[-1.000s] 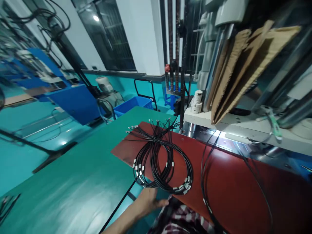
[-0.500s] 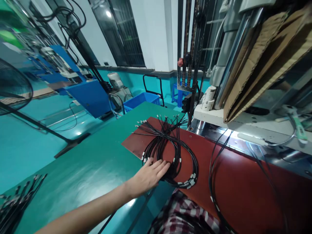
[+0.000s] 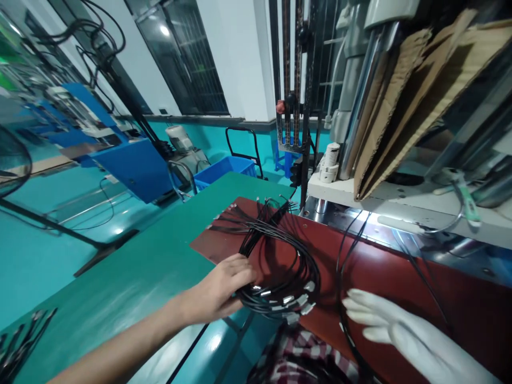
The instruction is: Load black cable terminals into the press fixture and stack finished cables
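Note:
A looped bundle of black cables point(image 3: 310, 261) with silvery metal ends and pale tags lies on the red-brown sheet point(image 3: 224, 245). My bare left hand point(image 3: 228, 282) is closed round the left side of the loop, thumb on top, and the part inside the grip is hidden. In a white glove, my right hand point(image 3: 384, 320) is over the red surface at the right, fingers stretched out and holding nothing. Close to its fingertips run a few separate black cables point(image 3: 340, 266), apart from the bundle.
Behind the red surface stands a white machine base point(image 3: 332, 192) with folded cardboard point(image 3: 384, 117) leaning on it. More black cables point(image 3: 28, 341) lie on the green tabletop point(image 3: 168, 266) at lower left. Beyond are a blue crate point(image 3: 224, 168) and a fan stand point(image 3: 108, 248).
My left hand has gone from lying flat on the cables to gripping them, and the loop has shifted and been drawn together. My gloved right hand has come into view from the right.

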`<state>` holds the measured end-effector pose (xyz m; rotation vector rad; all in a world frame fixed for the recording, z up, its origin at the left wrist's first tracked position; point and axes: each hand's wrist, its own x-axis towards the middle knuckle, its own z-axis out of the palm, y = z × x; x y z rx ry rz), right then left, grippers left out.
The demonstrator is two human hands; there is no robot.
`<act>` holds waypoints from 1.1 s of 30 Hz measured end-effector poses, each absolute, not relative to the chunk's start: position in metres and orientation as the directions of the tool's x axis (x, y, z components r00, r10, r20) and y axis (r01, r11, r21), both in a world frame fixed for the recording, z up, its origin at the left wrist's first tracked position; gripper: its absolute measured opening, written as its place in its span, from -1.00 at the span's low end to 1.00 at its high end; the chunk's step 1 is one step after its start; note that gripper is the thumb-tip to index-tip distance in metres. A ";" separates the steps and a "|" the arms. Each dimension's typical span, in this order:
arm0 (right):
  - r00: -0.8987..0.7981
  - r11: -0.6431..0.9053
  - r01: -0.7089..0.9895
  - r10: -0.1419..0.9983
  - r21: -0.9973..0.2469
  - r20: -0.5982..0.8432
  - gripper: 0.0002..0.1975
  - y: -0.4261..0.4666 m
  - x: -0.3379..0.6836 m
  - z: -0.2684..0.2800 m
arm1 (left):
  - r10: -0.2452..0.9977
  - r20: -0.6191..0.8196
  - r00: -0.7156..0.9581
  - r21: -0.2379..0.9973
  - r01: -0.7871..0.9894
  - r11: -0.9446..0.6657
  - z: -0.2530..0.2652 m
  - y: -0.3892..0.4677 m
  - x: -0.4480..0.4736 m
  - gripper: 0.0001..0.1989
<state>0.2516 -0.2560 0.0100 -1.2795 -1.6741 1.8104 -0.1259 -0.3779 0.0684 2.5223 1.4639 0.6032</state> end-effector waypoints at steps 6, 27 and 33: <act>-0.772 -0.913 0.107 0.173 -0.393 -0.612 -0.15 -0.255 0.134 0.049 | 0.788 0.182 0.587 0.545 0.607 -0.578 0.075 -0.397 -0.077 -0.68; -0.450 -0.675 -0.051 0.673 -0.736 -0.587 -0.85 -0.247 0.072 0.052 | 0.867 -0.227 0.443 0.395 0.856 -0.334 0.005 -0.426 -0.082 -0.85; -0.455 -0.747 -0.030 0.601 -0.664 -0.656 -0.76 -0.251 0.084 0.038 | 0.837 -0.185 0.516 0.843 0.520 -0.134 0.047 -0.411 -0.120 -0.37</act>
